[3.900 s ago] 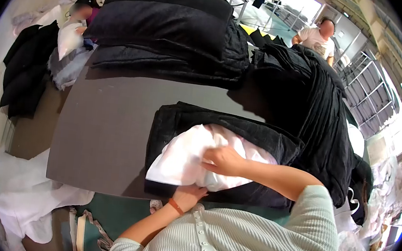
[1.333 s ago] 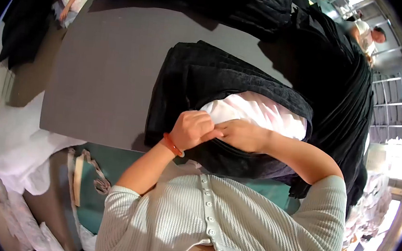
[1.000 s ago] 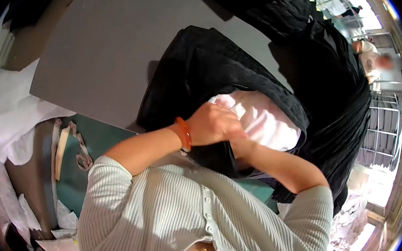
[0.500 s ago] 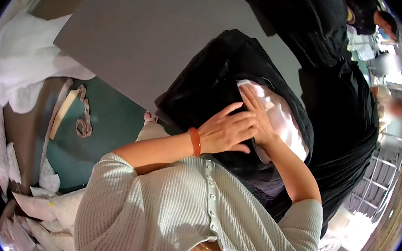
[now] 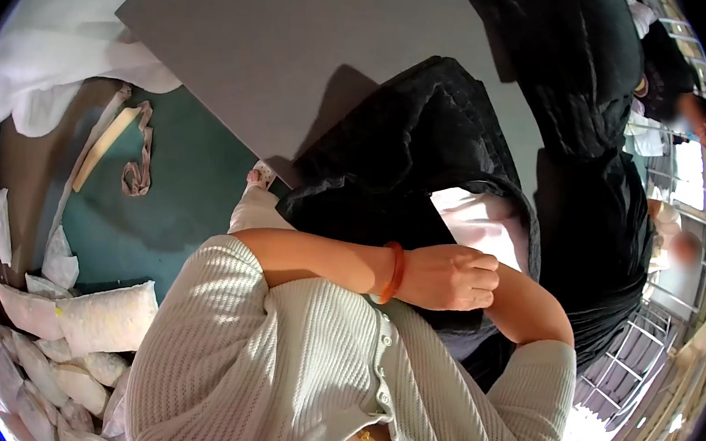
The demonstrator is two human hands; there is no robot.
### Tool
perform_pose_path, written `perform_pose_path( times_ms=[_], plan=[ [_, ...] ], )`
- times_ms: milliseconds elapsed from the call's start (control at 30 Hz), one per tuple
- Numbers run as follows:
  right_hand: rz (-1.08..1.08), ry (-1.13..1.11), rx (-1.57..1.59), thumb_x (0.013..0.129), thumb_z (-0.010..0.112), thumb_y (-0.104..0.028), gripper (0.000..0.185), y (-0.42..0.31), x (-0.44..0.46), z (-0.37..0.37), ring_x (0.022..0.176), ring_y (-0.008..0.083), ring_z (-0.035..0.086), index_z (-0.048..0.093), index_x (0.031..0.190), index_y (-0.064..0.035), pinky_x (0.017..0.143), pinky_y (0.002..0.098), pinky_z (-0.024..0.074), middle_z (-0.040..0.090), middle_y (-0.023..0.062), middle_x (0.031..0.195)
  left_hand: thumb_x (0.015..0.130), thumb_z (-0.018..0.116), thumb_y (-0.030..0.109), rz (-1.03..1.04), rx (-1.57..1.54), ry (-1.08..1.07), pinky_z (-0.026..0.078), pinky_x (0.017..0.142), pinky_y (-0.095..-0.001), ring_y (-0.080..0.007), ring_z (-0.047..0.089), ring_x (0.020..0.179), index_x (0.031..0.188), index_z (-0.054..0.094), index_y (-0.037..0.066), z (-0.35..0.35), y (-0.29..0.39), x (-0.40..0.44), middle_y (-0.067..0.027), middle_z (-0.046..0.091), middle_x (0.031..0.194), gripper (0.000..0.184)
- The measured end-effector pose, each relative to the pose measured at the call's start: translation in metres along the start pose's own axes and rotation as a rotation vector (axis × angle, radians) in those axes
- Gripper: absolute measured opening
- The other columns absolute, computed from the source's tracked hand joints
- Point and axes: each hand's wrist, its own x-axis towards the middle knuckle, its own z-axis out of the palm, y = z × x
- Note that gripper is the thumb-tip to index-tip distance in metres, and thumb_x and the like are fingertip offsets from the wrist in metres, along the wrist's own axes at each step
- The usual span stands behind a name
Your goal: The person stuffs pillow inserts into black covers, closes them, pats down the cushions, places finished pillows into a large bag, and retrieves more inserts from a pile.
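Observation:
My left hand [image 5: 454, 278], with an orange band at the wrist, lies across my right wrist with its fingers curled closed. What it grips, if anything, is hidden. My right forearm [image 5: 528, 304] reaches in from the right. The right hand itself is hidden behind the left hand and the cloth. Just beyond my hands, a black velvety fabric cover [image 5: 407, 145] lies at the table's near edge, its opening towards me. White, pinkish-tinged filling [image 5: 484, 229] shows inside that opening.
Black fabric [image 5: 594, 235] is heaped to the right of the grey table [image 5: 286, 35]. White cloth [image 5: 64, 40] hangs at the left. Pale stuffed pieces [image 5: 110, 316] lie on the floor at lower left, near a wooden strip [image 5: 106, 150]. Two people are at the upper right.
The view has turned, shifting the table. My left hand has gone from spread fingers to curled and moved right and nearer my body. My right hand has dropped out of sight. The cover's near flap has shifted.

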Motion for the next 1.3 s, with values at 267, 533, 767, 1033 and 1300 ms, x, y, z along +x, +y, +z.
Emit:
perform_pose_path(
  times_ms=[267, 533, 767, 1033, 1300],
  plan=[
    [0.016, 0.109, 0.077, 0.085, 0.053, -0.014, 0.026, 0.013, 0.026, 0.006, 0.117, 0.0276, 0.055, 0.065, 0.104, -0.0018, 0.102, 0.0372, 0.0417, 0.061, 0.0129, 0.119, 0.079, 0.065, 0.011, -0.228, 0.039, 0.003, 0.048, 0.076, -0.0312, -0.0213, 0.057, 0.086, 0.085, 0.064, 0.007, -0.014, -0.033, -0.019, -0.0050, 0.057, 0.085, 0.007],
    [-0.045, 0.197, 0.208, 0.086, 0.052, -0.014, 0.026, 0.011, 0.023, -0.028, 0.116, 0.0292, 0.056, 0.065, 0.104, -0.0013, 0.101, 0.0381, 0.0420, 0.063, 0.0140, 0.116, 0.069, 0.074, 0.011, -0.290, 0.273, -0.085, 0.043, 0.071, -0.0337, -0.0214, 0.058, 0.078, 0.082, 0.063, 0.009, -0.051, -0.044, -0.006, -0.0026, 0.058, 0.078, 0.017],
    [-0.106, 0.264, -0.242, 0.085, 0.053, -0.018, 0.049, 0.004, -0.049, 0.000, 0.139, 0.0279, 0.034, 0.051, 0.131, 0.0001, 0.117, 0.0467, 0.0225, 0.046, 0.0167, 0.141, 0.079, 0.069, 0.015, -0.257, 0.203, -0.218, 0.045, 0.071, -0.0349, -0.0238, 0.058, 0.077, 0.076, 0.062, 0.007, -0.048, -0.035, 0.020, -0.0047, 0.057, 0.074, 0.011],
    [-0.059, 0.492, -0.562, 0.081, 0.058, -0.012, 0.036, 0.020, -0.057, 0.012, 0.113, 0.0267, 0.058, 0.062, 0.115, -0.0014, 0.104, 0.0345, 0.0403, 0.065, 0.0103, 0.114, 0.081, 0.069, 0.010, -0.445, 0.172, -0.292, 0.048, 0.063, -0.0396, -0.0320, 0.060, 0.072, 0.078, 0.061, 0.001, -0.022, -0.066, -0.022, -0.0122, 0.057, 0.074, 0.012],
    [0.023, 0.720, -0.610, 0.074, 0.070, -0.008, 0.031, -0.017, 0.022, -0.069, 0.092, 0.0270, 0.059, 0.064, 0.105, -0.0066, 0.075, 0.0339, 0.0515, 0.062, 0.0065, 0.096, 0.083, 0.068, 0.015, -0.420, 0.267, -0.273, 0.053, 0.067, -0.0400, -0.0321, 0.065, 0.078, 0.086, 0.068, 0.004, -0.020, -0.067, -0.038, -0.0141, 0.067, 0.081, 0.011]
  ],
)
